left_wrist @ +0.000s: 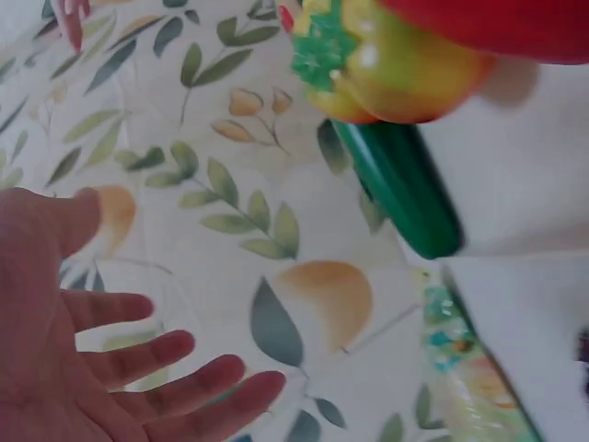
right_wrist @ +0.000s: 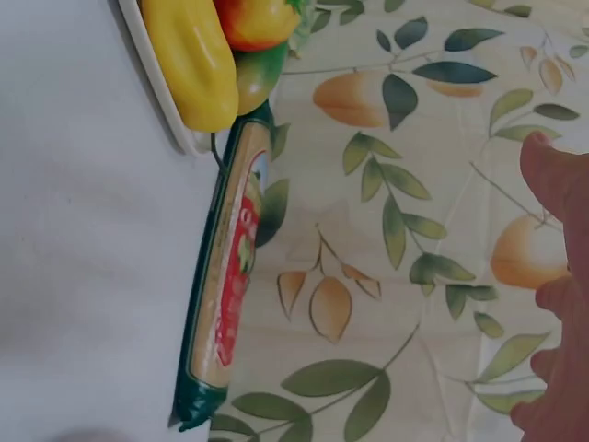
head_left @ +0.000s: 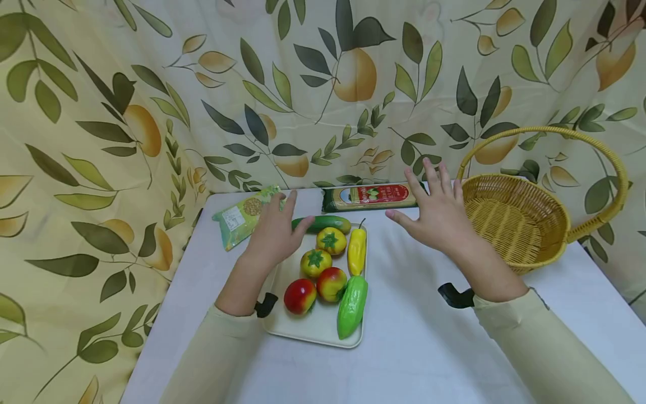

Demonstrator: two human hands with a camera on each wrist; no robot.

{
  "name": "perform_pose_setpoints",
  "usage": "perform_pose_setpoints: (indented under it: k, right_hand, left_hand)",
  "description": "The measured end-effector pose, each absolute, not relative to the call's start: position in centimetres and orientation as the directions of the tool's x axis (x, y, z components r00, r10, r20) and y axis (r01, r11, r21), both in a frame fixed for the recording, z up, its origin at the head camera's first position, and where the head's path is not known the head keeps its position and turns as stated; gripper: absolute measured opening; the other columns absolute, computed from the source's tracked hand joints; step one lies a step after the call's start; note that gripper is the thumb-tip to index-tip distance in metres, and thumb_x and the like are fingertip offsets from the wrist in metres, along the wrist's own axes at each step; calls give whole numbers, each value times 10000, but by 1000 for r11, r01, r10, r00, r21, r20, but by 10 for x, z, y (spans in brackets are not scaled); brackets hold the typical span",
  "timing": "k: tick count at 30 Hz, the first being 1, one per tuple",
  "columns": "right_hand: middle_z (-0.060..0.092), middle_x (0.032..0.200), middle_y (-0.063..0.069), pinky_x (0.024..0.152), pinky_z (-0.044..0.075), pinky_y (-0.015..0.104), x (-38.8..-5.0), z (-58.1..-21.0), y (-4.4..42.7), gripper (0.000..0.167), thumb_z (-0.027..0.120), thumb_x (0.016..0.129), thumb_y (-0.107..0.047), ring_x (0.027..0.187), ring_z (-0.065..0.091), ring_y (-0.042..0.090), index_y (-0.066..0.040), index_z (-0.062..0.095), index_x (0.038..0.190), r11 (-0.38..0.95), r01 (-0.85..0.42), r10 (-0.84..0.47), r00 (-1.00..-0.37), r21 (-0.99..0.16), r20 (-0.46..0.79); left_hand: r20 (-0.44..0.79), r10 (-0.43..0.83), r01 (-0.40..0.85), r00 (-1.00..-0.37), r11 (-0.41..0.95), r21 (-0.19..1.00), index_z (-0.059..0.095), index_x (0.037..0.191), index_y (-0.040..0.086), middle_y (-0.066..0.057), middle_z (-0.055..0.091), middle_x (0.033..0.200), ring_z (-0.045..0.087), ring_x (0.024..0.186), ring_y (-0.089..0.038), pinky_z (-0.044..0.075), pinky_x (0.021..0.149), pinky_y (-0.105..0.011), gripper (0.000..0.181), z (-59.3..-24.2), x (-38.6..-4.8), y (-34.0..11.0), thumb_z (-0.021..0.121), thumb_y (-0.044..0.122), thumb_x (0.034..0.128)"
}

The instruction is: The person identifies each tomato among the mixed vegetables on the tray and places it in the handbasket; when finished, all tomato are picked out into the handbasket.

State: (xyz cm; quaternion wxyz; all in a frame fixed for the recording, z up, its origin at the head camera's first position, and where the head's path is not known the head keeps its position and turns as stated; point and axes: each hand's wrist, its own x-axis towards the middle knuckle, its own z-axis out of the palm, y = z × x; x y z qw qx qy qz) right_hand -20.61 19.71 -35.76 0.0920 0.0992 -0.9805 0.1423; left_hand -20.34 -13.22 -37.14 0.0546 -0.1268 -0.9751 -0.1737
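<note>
My left hand (head_left: 275, 233) hovers over the tray's left side with spread fingers and holds nothing. My right hand (head_left: 439, 216), fingers splayed, is raised between the tray and the basket, also holding nothing. On the cream tray (head_left: 308, 332) lie a cucumber (head_left: 325, 224), a yellow pepper (head_left: 356, 249), a green bitter gourd (head_left: 352, 308), two red-yellow round fruits (head_left: 300, 296) and two yellow fruits with green leafy tops (head_left: 316, 263). Beyond the left hand is a green plastic packet (head_left: 234, 221), partly hidden by it. A long pasta-like packet (head_left: 370, 196) lies behind the tray.
A yellow wicker basket (head_left: 515, 219) with a tall handle (head_left: 618, 168) stands at the right. White cloth covers the table (head_left: 404, 348). A leaf-patterned curtain (head_left: 313, 129) hangs along the back and left edges.
</note>
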Motion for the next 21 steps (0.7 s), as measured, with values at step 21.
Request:
perform_pose_setpoints:
  k: [21]
  right_hand:
    - [-63, 1673, 152, 1058, 200, 733, -201, -372, 184, 1008, 636, 909, -593, 1503, -25, 452, -186, 66, 1634, 874, -242, -173, -965, -420, 197]
  left_hand:
    - [-260, -45, -151, -964, 904, 401, 512, 1372, -86, -318, 533, 1332, 514, 1239, -480, 433, 990, -592, 567, -439, -127, -202, 730, 169, 916]
